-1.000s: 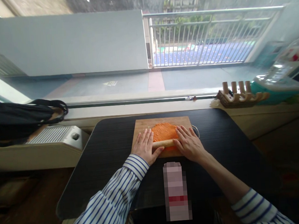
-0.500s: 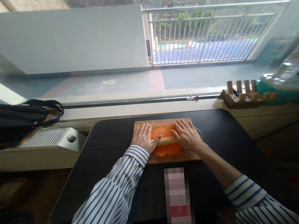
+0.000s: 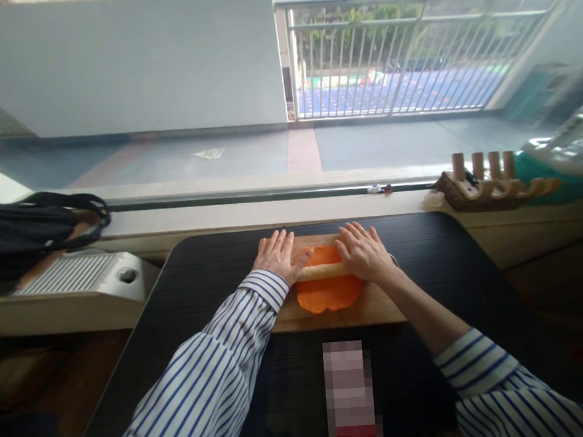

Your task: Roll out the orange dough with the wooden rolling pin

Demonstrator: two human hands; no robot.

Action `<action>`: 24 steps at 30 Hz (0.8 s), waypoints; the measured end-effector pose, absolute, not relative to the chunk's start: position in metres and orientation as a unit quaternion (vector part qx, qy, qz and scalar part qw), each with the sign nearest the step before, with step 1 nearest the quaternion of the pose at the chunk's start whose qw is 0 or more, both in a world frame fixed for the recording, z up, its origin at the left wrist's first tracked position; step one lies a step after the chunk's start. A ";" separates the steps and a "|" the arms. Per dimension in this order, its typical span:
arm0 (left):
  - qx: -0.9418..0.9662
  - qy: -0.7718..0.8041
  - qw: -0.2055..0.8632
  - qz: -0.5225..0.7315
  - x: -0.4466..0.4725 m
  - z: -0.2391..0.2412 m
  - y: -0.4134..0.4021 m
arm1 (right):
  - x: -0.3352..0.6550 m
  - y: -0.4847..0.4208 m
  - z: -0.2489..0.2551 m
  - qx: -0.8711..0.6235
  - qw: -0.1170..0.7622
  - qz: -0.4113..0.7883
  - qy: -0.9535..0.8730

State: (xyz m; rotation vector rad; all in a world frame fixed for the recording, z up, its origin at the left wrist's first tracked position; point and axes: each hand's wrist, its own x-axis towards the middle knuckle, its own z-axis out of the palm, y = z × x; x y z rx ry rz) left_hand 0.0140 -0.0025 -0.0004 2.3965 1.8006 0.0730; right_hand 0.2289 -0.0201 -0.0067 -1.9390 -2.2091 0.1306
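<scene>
On a wooden board lies a flat, wavy-edged sheet of orange dough. A pale wooden rolling pin crosses the dough from left to right. My left hand lies over the pin's left end, its fingers stretched forward and its thumb reaching along the pin toward the dough. Over the right end rests my right hand, palm down with extended fingers. Both ends of the pin are hidden beneath my hands. Dough shows on the far and near sides of the pin.
The board sits on a dark table by a window sill. A wooden rack with pegs and a teal-based clear container stand right. At left are a black bag and a white slatted unit. A round metal rim shows beside my right wrist.
My hands and the rolling pin have moved a little away from me across the dough. More of the dough's near part now shows. The whole view has also shifted slightly.
</scene>
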 end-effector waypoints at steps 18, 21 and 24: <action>0.791 0.607 0.067 0.033 0.016 0.000 0.031 | 0.227 0.009 -0.003 -0.675 0.108 0.049 -0.729; 0.792 0.606 0.072 0.020 0.016 0.000 0.026 | 0.226 0.003 0.000 -0.665 0.099 0.057 -0.738; 0.795 0.602 0.071 0.019 0.015 -0.002 0.017 | 0.226 -0.006 0.003 -0.657 0.091 0.067 -0.745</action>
